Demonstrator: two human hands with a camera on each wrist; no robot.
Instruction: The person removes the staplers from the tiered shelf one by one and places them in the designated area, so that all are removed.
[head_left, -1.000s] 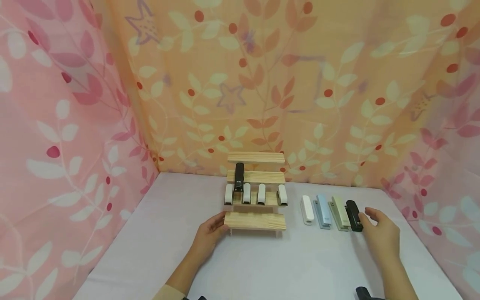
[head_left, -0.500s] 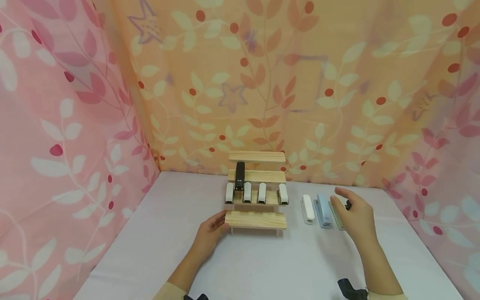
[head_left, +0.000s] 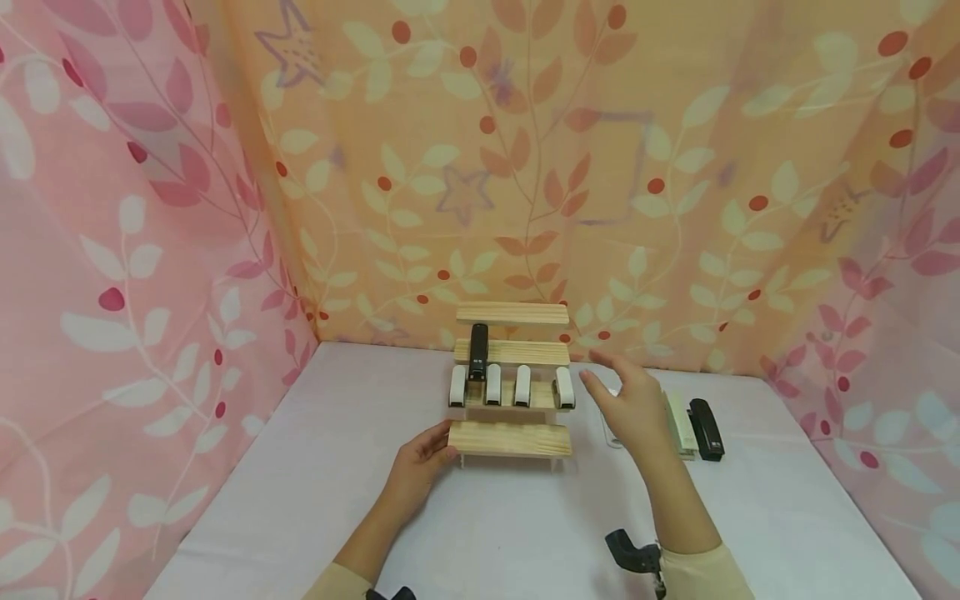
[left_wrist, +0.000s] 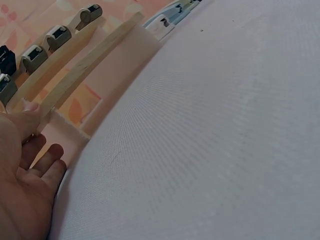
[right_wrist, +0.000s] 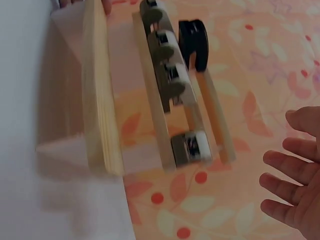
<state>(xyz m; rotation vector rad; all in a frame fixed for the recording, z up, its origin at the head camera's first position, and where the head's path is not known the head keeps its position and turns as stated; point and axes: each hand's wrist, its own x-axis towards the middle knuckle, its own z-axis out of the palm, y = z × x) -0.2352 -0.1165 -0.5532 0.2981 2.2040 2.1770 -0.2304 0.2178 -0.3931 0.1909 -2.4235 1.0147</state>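
Observation:
A stepped wooden rack [head_left: 510,440] stands on the table. My left hand [head_left: 416,471] holds the left end of its lowest board, thumb on top, as the left wrist view shows. Several small white staplers [head_left: 522,386] sit in a row on the second step. Behind them a black stapler [head_left: 477,352] stands on the third step. My right hand [head_left: 633,408] is in the air right of the rack, fingers spread and holding nothing. It covers most of a white stapler [head_left: 613,433] on the table and hides a blue stapler [left_wrist: 181,12] from the head view.
To the right of that hand, a pale green stapler [head_left: 680,427] and another black stapler [head_left: 707,429] lie side by side on the white-covered table [head_left: 480,533]. Patterned curtains [head_left: 420,167] enclose the back and both sides. A black device [head_left: 633,552] is at my right wrist.
My right hand has left the black stapler at the right end of the row and swung left over the other staplers toward the rack. My left hand has stayed on the rack.

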